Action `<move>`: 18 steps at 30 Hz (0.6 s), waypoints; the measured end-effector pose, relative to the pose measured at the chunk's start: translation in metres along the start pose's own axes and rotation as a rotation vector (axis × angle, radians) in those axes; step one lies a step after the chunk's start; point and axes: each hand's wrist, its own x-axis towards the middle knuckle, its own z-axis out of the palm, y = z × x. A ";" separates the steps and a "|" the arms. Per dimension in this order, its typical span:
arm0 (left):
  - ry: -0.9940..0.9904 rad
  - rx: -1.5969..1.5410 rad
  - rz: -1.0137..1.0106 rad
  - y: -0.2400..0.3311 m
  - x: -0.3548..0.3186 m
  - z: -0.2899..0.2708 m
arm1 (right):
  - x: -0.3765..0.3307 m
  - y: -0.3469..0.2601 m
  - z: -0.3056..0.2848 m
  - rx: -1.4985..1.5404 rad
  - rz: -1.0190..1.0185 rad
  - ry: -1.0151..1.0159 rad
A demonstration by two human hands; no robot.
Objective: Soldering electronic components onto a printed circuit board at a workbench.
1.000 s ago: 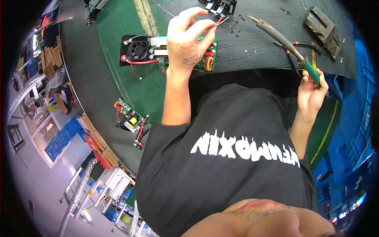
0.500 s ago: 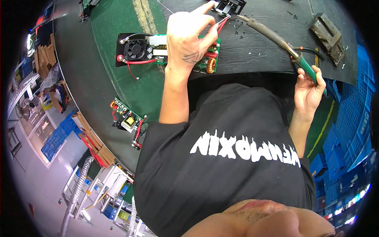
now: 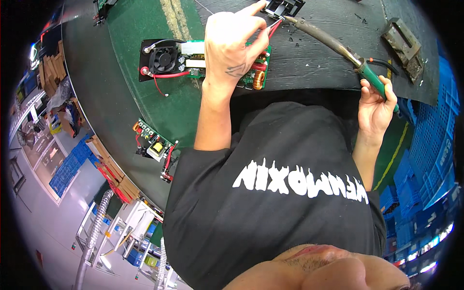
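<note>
My right hand (image 3: 374,108) grips the green handle of a soldering iron (image 3: 328,39). Its long, stained metal barrel slants up and left, and the tip lies at or very near the bare end of some red wires (image 3: 274,28). Thumb and fingers of my left hand (image 3: 231,46) are pinched by those wires, while its index finger reaches to a black plastic part (image 3: 286,7) at the top edge. Beneath my left hand lies a green circuit board (image 3: 195,72) with a copper coil; the hand covers its middle. A black fan (image 3: 163,60) sits at the board's left end.
Right of the iron stands a worn metal holder (image 3: 402,46), with a black cable (image 3: 382,63) near it. A second circuit board (image 3: 155,142) with red wires lies at lower left on the dark bench surface. Blue plastic crates (image 3: 432,125) are stacked at far right.
The soldering iron's tip has shifted slightly left, closer to the wire end. My left hand keeps its pinch by the red wires, almost unmoved.
</note>
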 end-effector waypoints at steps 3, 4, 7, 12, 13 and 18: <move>0.006 -0.004 -0.009 0.001 -0.001 0.000 | 0.000 0.001 0.000 -0.002 0.002 0.003; 0.006 -0.005 -0.009 0.001 -0.001 0.000 | -0.001 0.001 0.000 -0.007 0.003 0.007; -0.003 0.005 -0.001 0.002 0.000 -0.001 | -0.001 0.002 0.000 0.009 0.006 0.009; 0.005 -0.009 0.010 0.000 0.000 -0.001 | -0.002 0.003 0.000 -0.010 0.003 0.011; 0.005 -0.010 0.010 0.000 -0.001 -0.001 | -0.002 0.003 0.000 -0.007 0.002 0.011; 0.005 0.008 0.000 0.002 0.001 -0.001 | -0.002 0.003 0.001 -0.012 0.005 0.015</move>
